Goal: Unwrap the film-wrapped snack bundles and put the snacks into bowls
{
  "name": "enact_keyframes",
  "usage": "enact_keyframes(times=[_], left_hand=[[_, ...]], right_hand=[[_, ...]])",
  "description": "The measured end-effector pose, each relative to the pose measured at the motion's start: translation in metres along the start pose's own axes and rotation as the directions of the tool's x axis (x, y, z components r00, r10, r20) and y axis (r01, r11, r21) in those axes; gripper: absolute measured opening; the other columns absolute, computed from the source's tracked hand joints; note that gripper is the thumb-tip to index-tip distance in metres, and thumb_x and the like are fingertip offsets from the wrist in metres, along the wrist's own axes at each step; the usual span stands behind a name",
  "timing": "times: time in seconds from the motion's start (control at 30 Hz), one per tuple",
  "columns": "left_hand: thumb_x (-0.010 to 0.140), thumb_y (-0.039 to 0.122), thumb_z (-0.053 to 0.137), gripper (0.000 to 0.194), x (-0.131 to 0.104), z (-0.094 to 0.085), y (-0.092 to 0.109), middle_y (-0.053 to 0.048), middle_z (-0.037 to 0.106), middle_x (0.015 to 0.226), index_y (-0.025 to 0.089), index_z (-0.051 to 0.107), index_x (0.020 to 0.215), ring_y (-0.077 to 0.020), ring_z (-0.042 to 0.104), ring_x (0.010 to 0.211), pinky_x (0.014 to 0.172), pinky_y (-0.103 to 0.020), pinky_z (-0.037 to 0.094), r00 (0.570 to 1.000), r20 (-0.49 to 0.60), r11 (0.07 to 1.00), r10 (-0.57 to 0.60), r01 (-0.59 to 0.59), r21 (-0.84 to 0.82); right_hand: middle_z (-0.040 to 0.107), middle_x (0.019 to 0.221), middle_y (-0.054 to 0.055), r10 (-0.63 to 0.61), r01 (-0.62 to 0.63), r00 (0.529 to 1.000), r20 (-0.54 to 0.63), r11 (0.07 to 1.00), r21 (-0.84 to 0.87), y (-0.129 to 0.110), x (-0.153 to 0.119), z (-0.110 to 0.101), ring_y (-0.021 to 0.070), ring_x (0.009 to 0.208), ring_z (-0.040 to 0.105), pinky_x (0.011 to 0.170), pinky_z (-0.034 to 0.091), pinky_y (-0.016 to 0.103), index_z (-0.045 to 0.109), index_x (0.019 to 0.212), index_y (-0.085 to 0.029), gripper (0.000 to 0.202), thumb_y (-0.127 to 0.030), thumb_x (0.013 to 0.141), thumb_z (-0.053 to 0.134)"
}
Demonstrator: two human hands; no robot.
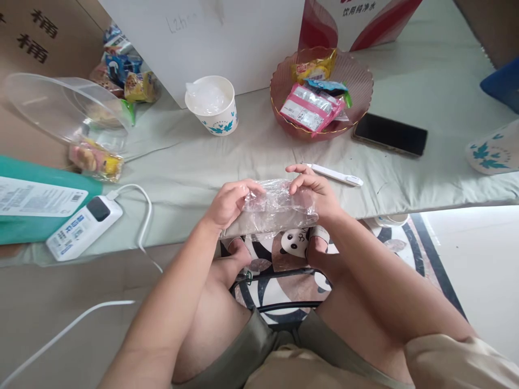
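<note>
A crinkled sheet or bag of clear plastic [279, 208] stretches between my two hands at the table's front edge. My left hand [233, 202] pinches its left side between thumb and fingers. At the right side, my right hand [316, 192] has its thumb side against the film, with the upper fingers raised and bent. Just beyond that hand lies a white pen-like cutter [335, 174]. Farther back stands a paper cup [213, 108] with crumpled clear plastic in its mouth. To its right is a pink ribbed bowl [279, 116] holding snack packets [310, 108].
A black phone [391, 134] lies right of the bowl, and another paper cup [497, 148] is at the far right. On the left are a white power bank [83, 229] with a cable, a green container [40, 200] and a clear tub [65, 108]. Boxes [235, 43] stand behind.
</note>
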State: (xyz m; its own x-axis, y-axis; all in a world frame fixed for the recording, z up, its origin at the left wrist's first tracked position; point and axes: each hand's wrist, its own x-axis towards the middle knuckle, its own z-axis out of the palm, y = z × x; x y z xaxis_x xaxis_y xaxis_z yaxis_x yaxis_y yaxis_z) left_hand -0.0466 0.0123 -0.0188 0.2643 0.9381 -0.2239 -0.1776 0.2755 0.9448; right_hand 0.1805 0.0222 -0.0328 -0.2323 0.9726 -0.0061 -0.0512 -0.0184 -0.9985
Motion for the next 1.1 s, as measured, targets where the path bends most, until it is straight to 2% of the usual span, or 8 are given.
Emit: enact_keyframes(times=[0.13, 0.37, 0.43, 0.63, 0.77, 0.9, 1.0, 1.1], left_hand=[[0.083, 0.054, 0.068, 0.044, 0.0, 0.002, -0.001, -0.01, 0.072, 0.078, 0.018, 0.078, 0.059, -0.0166, 0.062, 0.071, 0.066, -0.03, 0.049, 0.996, -0.075, 0.996, 0.057, -0.051, 0.076], [0.071, 0.032, 0.079, 0.018, -0.001, -0.003, -0.001, -0.004, 0.065, 0.072, 0.019, 0.073, 0.059, -0.0171, 0.06, 0.078, 0.072, -0.032, 0.049, 0.942, -0.228, 0.924, 0.246, -0.157, 0.348], [0.068, 0.025, 0.081, 0.013, -0.002, -0.002, 0.0, -0.002, 0.064, 0.077, 0.019, 0.07, 0.064, -0.0152, 0.059, 0.079, 0.073, -0.03, 0.049, 0.937, -0.215, 0.917, 0.274, -0.187, 0.352], [0.056, 0.013, 0.084, 0.047, -0.007, 0.002, 0.009, 0.002, 0.061, 0.101, 0.026, 0.057, 0.093, -0.0126, 0.064, 0.08, 0.072, -0.027, 0.056, 0.943, -0.258, 0.977, 0.208, -0.19, 0.092], [0.056, 0.012, 0.084, 0.074, -0.011, 0.001, 0.015, 0.004, 0.065, 0.113, 0.038, 0.054, 0.119, -0.0135, 0.068, 0.086, 0.071, -0.025, 0.056, 0.948, -0.284, 0.981, 0.141, -0.173, -0.091], [0.057, 0.023, 0.089, 0.073, -0.011, 0.006, 0.013, -0.002, 0.072, 0.109, 0.03, 0.059, 0.123, -0.0197, 0.072, 0.092, 0.078, -0.031, 0.06, 0.991, -0.133, 0.973, 0.012, -0.042, -0.228], [0.057, 0.022, 0.09, 0.066, -0.007, 0.012, 0.006, -0.007, 0.075, 0.109, 0.022, 0.064, 0.118, -0.0221, 0.074, 0.091, 0.08, -0.034, 0.06, 0.991, -0.08, 0.99, -0.106, 0.097, -0.107], [0.062, 0.019, 0.083, 0.038, -0.002, 0.015, 0.0, -0.005, 0.077, 0.093, 0.016, 0.069, 0.097, -0.0189, 0.074, 0.081, 0.072, -0.029, 0.058, 0.978, -0.201, 0.993, -0.063, 0.082, 0.086]], right_hand=[[0.061, 0.126, 0.006, 0.044, -0.044, 0.999, -0.017, 0.998, 0.036, 0.003, 0.001, 0.001, 0.0288, 0.133, 0.051, 0.104, 0.043, 0.046, 0.074, 0.066, -0.024, 0.014, -0.018, 0.065, 0.061], [0.057, 0.129, 0.009, 0.096, -0.078, 0.99, -0.107, 0.983, 0.165, 0.007, 0.002, 0.004, 0.0254, 0.117, 0.058, 0.084, 0.049, 0.037, 0.065, 0.066, -0.019, 0.017, -0.031, 0.076, 0.059], [0.055, 0.133, 0.008, 0.102, -0.089, 0.989, -0.107, 0.989, 0.121, 0.006, 0.001, 0.007, 0.0201, 0.1, 0.061, 0.078, 0.051, 0.035, 0.064, 0.083, -0.021, 0.018, -0.038, 0.079, 0.067], [0.06, 0.109, 0.002, 0.121, -0.121, 0.993, 0.013, 0.991, 0.06, 0.008, 0.002, 0.013, 0.0136, 0.076, 0.059, 0.07, 0.052, 0.031, 0.032, 0.148, -0.036, 0.091, -0.036, 0.071, 0.08], [0.064, 0.096, 0.001, 0.119, -0.127, 0.988, 0.098, 0.989, 0.08, 0.001, 0.006, 0.01, 0.0163, 0.084, 0.063, 0.079, 0.053, 0.034, 0.051, 0.128, -0.027, 0.066, -0.034, 0.069, 0.08], [0.064, 0.085, 0.001, 0.108, -0.108, 0.988, 0.11, 0.994, -0.003, -0.006, 0.006, 0.011, 0.0144, 0.078, 0.061, 0.076, 0.05, 0.033, 0.057, 0.085, -0.021, 0.022, -0.036, 0.078, 0.072], [0.069, 0.091, 0.001, 0.059, -0.056, 0.998, -0.036, 0.996, 0.069, -0.007, 0.005, 0.013, 0.0141, 0.083, 0.066, 0.078, 0.051, 0.031, 0.049, 0.086, -0.023, 0.023, -0.037, 0.083, 0.067], [0.073, 0.091, 0.0, 0.116, -0.112, 0.992, -0.04, 0.989, 0.096, -0.008, 0.004, 0.014, 0.0141, 0.076, 0.069, 0.071, 0.051, 0.03, 0.045, 0.095, -0.025, 0.031, -0.041, 0.083, 0.069]])
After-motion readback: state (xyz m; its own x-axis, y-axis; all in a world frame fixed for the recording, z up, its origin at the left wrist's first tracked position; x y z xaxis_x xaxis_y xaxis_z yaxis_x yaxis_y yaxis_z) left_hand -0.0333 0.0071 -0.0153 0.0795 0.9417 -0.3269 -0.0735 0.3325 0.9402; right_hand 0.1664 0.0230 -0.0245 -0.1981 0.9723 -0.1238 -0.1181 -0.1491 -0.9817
